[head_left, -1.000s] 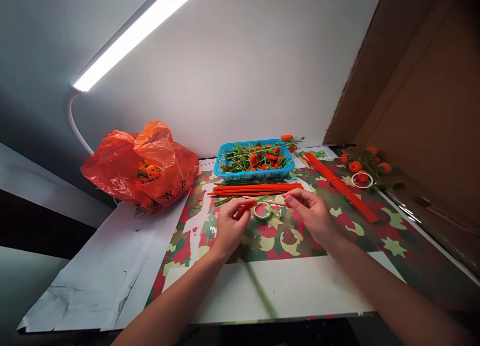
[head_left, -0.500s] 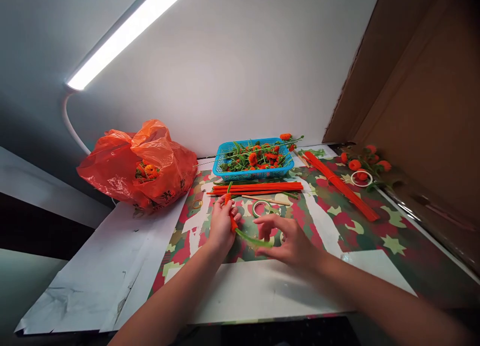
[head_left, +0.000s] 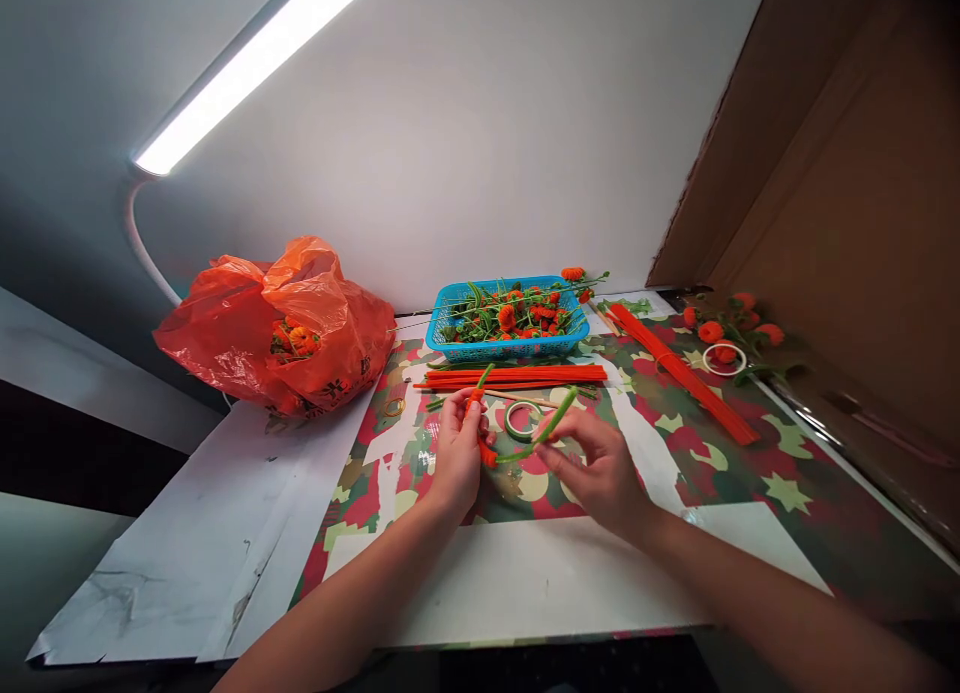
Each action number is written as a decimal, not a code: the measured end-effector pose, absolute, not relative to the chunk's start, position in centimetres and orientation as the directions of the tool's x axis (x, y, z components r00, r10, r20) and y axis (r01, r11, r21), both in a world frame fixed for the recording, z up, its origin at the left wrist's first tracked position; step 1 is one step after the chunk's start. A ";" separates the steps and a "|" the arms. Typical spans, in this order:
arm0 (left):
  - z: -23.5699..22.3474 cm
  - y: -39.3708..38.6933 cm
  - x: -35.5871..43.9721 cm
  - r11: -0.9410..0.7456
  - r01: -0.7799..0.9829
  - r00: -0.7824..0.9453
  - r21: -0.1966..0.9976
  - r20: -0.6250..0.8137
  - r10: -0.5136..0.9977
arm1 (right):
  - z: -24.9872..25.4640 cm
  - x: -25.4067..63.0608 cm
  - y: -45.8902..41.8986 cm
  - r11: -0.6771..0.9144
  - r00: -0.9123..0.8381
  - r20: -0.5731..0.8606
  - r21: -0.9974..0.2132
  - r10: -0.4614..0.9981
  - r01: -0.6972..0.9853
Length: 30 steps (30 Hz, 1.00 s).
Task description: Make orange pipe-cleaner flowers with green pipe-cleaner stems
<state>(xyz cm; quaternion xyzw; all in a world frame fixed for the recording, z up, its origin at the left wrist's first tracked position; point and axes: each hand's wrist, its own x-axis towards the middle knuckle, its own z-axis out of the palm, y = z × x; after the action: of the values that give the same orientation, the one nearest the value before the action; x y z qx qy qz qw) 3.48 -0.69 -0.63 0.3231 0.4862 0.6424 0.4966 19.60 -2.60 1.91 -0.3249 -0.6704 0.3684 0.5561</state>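
Observation:
My left hand (head_left: 459, 458) is closed around a fuzzy orange pipe cleaner piece (head_left: 487, 454), with a green tip poking up above the fingers. From its lower end a bent green pipe cleaner (head_left: 559, 413) runs to the right. My right hand (head_left: 604, 473) pinches that green length between thumb and fingertips, its free end pointing up. Just behind the hands lies a roll of tape (head_left: 523, 420). Farther back is a pile of orange pipe cleaners (head_left: 517, 375). How the orange and green pieces are joined is hidden by my fingers.
A blue basket (head_left: 506, 349) of orange flowers with green stems stands against the wall. At left is an orange plastic bag (head_left: 337, 313) with flowers inside. A tied orange bundle (head_left: 686, 373) and more flowers (head_left: 709, 331) lie right. A lamp (head_left: 255, 68) hangs above.
My right hand has closed its fingers on the green pipe cleaner and bent its end upward. My left hand has shifted slightly right, still holding the orange piece.

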 end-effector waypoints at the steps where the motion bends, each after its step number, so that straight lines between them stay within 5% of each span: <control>1: -0.7 -0.8 3.4 -0.040 -0.225 -0.262 0.973 -0.021 0.965 | 2.0 19.8 -2.2 0.460 -0.101 0.456 -0.888 0.884 0.018; 5: -0.6 -1.4 3.4 -0.146 0.137 -0.047 0.980 0.153 0.987 | 1.9 21.0 -0.1 0.264 0.157 0.243 -0.956 0.957 -0.128; 9: 0.0 -1.9 3.8 -0.276 0.283 0.117 0.919 0.252 0.961 | 1.3 22.2 1.5 0.210 0.222 0.177 -0.968 0.959 -0.135; 14: 0.2 -1.9 3.6 -0.368 0.335 0.193 0.867 0.319 0.928 | 1.9 23.5 2.0 0.322 -0.017 0.324 -0.931 0.946 0.170; 17: 0.1 -1.8 3.3 -0.371 0.342 0.153 0.864 0.338 0.929 | 2.5 24.6 2.3 0.595 -0.333 0.495 -0.693 0.803 0.406; 20: 0.0 -1.8 3.1 -0.358 0.342 0.076 0.869 0.354 0.932 | 2.6 25.4 2.7 0.749 -0.520 0.538 -0.473 0.663 0.464; 24: 0.3 -2.0 3.1 -0.329 0.314 0.006 0.891 0.345 0.939 | 2.4 25.7 2.9 0.768 -0.545 0.548 -0.369 0.634 0.523; 30: 0.7 -2.0 3.1 -0.354 0.357 -0.001 0.864 0.379 0.925 | 2.4 25.7 2.8 0.752 -0.502 0.573 -0.378 0.648 0.540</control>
<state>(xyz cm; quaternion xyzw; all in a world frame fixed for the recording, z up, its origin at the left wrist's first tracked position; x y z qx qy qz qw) 3.13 -2.00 0.69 0.6488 0.4941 0.5061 0.2807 25.75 2.77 2.37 -0.3439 -0.8633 0.0747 0.3617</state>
